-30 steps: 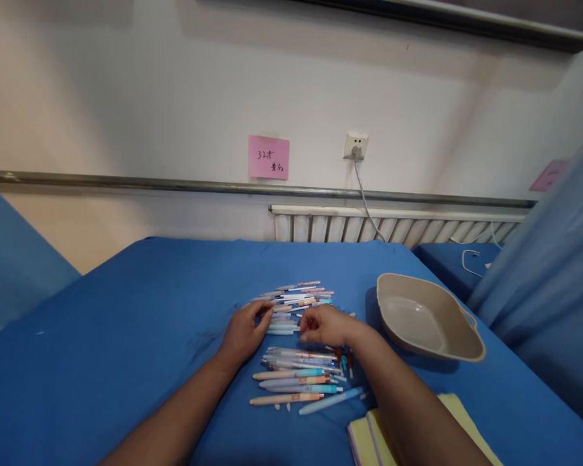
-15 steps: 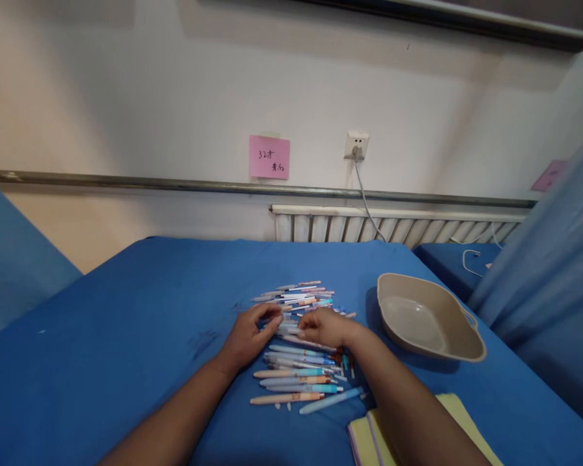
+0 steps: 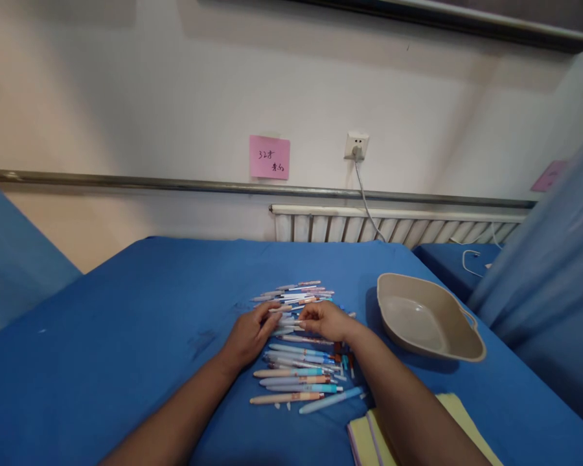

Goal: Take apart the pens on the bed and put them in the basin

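Several pens (image 3: 296,378) lie side by side in a loose pile on the blue cloth (image 3: 126,323) in front of me. My left hand (image 3: 247,336) rests on the pile's left side, fingers curled, thumb and fingers pinching the end of a pale pen (image 3: 287,318). My right hand (image 3: 326,320) sits just right of it with fingers closed on the same pen's other end. Both hands hover over the far half of the pile, almost touching each other.
A beige shallow basin (image 3: 427,320) stands on the cloth to the right of the pens. A yellow notebook (image 3: 369,440) lies near my right forearm at the front edge. A radiator (image 3: 393,226), a wall socket (image 3: 356,145) with a cable and a pink note (image 3: 269,157) are behind.
Both hands have shifted slightly away from me across the pile and come closer together, closing on one pale pen between them.
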Available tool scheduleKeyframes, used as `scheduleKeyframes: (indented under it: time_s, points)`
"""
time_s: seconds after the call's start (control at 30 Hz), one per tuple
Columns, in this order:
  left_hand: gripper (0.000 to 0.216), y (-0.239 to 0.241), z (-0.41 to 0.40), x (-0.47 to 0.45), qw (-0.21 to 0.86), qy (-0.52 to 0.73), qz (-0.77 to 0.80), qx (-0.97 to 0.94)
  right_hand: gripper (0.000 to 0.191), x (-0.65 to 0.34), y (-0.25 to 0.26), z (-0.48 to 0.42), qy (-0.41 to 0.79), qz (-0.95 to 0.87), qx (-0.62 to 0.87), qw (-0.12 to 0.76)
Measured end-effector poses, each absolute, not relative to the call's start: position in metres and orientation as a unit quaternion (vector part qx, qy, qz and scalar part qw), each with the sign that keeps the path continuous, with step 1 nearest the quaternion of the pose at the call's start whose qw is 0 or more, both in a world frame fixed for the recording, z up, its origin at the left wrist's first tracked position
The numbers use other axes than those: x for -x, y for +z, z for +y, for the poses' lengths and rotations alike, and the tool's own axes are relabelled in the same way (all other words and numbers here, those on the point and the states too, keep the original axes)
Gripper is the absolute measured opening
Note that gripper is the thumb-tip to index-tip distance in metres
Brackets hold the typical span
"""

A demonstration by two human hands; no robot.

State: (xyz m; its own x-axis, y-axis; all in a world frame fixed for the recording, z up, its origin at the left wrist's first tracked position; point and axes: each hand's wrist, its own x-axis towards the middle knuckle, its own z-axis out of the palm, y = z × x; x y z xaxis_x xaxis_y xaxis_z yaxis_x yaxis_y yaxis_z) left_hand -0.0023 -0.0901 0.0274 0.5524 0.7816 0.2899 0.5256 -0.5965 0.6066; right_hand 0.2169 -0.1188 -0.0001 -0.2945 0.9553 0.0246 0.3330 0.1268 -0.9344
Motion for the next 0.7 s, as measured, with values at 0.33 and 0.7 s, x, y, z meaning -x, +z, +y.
scheduleKeyframes:
  time_s: [0.33,0.7]
  points:
    - [0.032,0.024,-0.087,0.004,0.207,0.266,0.352,-0.873,0.004,-0.219,0.011,-0.120,0.442,-0.658,0.496,0.356]
    - [0.036,0.028,-0.085,0.006,0.202,0.284,0.417,-0.839,0.007,-0.228,0.002,-0.115,0.425,-0.665,0.490,0.369]
